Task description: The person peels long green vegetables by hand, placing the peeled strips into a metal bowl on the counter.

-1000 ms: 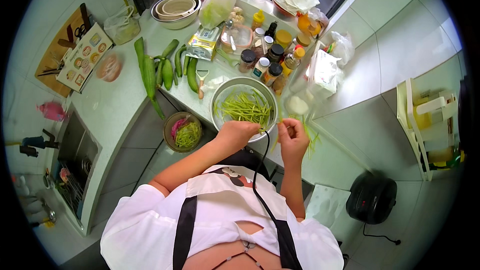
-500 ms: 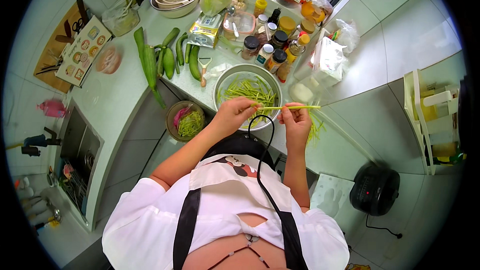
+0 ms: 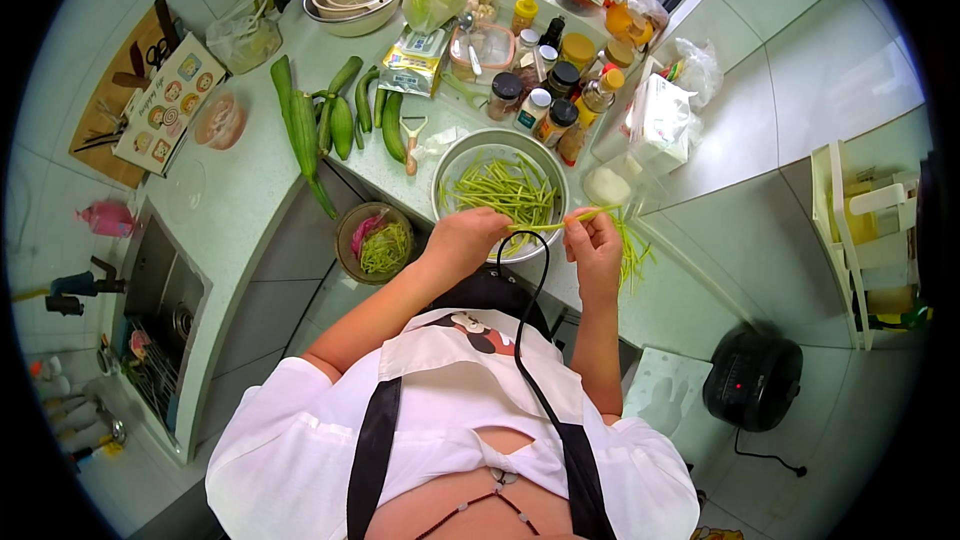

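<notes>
Over the near rim of a round metal bowl [image 3: 437,183], a long thin green vegetable stem [image 3: 547,227] stretches between my hands. My left hand [image 3: 468,240] pinches its left end, and my right hand [image 3: 596,250] grips it farther along, with the tip sticking out to the right. Cut green stems [image 3: 508,190] lie in a heap inside the bowl. More uncut stems [image 3: 634,255] rest on the counter beside my right hand. Left of my left forearm, a small bin [image 3: 345,240] holds stringy green peelings [image 3: 383,250] and something pink.
Luffa-like green gourds [image 3: 303,130] and a peeler [image 3: 411,145] lie at the left. Seasoning jars [image 3: 555,120] crowd behind the bowl. Nested basins [image 3: 355,0] stand farther back. A sink [image 3: 165,315] is at far left, a black cooker [image 3: 752,378] at right. A black cable [image 3: 520,315] hangs before me.
Both hands have turned slightly and the stem now bends between them. Its right end sticks out less beyond my right hand.
</notes>
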